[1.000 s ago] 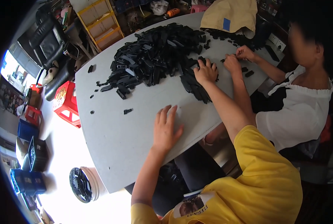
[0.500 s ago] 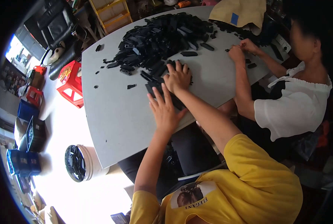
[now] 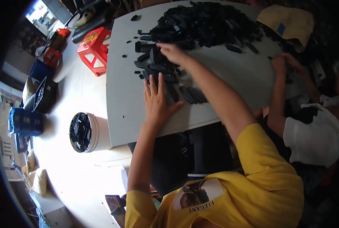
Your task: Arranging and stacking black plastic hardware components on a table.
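Observation:
Several flat, elongated black plastic pieces [image 3: 158,67] lie loosely grouped on the grey table [image 3: 127,98], in front of a large heap of similar pieces [image 3: 207,24]. My left hand [image 3: 156,104] is open with its fingers spread, fingertips at the near edge of the loose group. My right hand [image 3: 173,54] reaches over the group's far side with a finger stretched out to the left; its other fingers are partly hidden. No piece shows in its grasp. A pair of black pieces [image 3: 192,95] lies to the right of my left hand.
To the right, another person [image 3: 314,133] in a white top has their hands at the table edge. A white bucket [image 3: 99,133] of black pieces stands on the floor at left, with a red stool [image 3: 95,49] beyond. Beige cloth [image 3: 287,21] lies at the far right.
The view has shifted, so the table sits farther right and higher. My right hand has moved from lying spread on the pieces to their far left side. The loose pieces are more spread out.

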The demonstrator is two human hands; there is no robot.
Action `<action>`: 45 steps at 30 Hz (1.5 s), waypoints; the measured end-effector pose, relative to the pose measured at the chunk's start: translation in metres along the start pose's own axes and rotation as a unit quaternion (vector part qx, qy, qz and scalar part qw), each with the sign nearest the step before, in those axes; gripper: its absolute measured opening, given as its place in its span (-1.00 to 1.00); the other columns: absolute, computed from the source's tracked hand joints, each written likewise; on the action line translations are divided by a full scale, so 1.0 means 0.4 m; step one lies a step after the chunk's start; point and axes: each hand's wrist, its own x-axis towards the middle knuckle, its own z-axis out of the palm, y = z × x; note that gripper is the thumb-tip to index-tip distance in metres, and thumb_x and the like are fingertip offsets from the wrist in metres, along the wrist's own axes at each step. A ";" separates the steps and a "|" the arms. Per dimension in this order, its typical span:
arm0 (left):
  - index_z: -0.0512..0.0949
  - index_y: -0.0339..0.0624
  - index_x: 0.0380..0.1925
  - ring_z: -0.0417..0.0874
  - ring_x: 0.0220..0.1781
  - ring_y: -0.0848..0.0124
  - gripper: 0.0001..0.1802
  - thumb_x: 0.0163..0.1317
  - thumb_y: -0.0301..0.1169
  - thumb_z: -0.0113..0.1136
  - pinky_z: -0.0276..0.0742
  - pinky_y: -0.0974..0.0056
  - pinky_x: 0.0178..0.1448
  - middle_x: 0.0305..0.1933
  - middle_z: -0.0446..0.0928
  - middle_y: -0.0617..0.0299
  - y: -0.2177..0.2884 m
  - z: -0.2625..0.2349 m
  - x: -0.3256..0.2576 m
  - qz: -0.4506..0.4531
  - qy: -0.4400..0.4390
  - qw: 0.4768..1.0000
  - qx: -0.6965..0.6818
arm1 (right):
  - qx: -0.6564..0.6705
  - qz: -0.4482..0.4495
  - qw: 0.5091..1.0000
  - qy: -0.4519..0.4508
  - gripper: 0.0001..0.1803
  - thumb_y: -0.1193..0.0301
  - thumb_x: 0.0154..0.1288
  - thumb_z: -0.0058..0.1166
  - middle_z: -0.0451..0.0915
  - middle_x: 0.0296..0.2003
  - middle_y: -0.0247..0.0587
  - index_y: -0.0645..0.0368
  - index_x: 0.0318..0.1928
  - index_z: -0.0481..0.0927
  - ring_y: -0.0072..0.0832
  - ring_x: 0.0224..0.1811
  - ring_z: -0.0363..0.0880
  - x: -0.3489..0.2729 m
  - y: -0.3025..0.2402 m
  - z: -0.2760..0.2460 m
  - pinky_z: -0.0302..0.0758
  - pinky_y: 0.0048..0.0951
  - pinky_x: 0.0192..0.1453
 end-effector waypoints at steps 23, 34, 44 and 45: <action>0.67 -0.21 -0.32 0.64 -0.16 0.24 -0.74 -0.05 -0.66 0.18 0.54 0.26 -0.21 -0.21 0.63 0.12 0.202 -0.263 -0.045 0.178 0.049 0.952 -0.245 | -0.062 0.022 0.998 -0.011 -0.80 0.61 0.28 0.06 0.49 -0.27 -0.37 0.22 -0.08 0.52 -0.69 -0.42 0.49 -0.357 -0.139 -0.286 0.49 -0.62 -0.32; 0.59 -0.07 -0.39 0.62 -0.15 0.32 -0.81 -0.11 -0.45 0.24 0.55 0.23 -0.19 -0.14 0.60 0.24 0.309 -0.299 -0.025 0.237 0.058 0.966 -0.086 | -0.041 0.039 0.995 -0.079 -0.89 0.65 0.16 0.20 0.54 -0.40 -0.32 0.27 -0.32 0.53 -0.66 -0.46 0.57 -0.486 -0.241 -0.218 0.53 -0.63 -0.37; 0.54 -0.14 -0.39 0.52 -0.12 0.32 -0.89 0.02 -0.49 0.14 0.39 0.25 0.07 -0.24 0.51 0.26 0.079 -0.045 0.025 0.226 0.049 0.969 0.085 | -0.143 0.030 0.987 -0.071 -0.85 0.69 0.12 0.19 0.54 -0.29 -0.28 0.32 -0.27 0.56 -0.59 -0.45 0.56 -0.511 -0.226 -0.240 0.46 -0.62 -0.45; 0.55 -0.15 -0.39 0.52 -0.12 0.33 -0.89 0.01 -0.49 0.14 0.40 0.26 0.05 -0.25 0.51 0.27 0.084 -0.050 0.015 0.228 0.040 0.969 0.082 | -0.144 0.032 0.987 -0.070 -0.85 0.69 0.12 0.19 0.54 -0.29 -0.28 0.32 -0.27 0.56 -0.59 -0.45 0.56 -0.514 -0.222 -0.245 0.46 -0.62 -0.45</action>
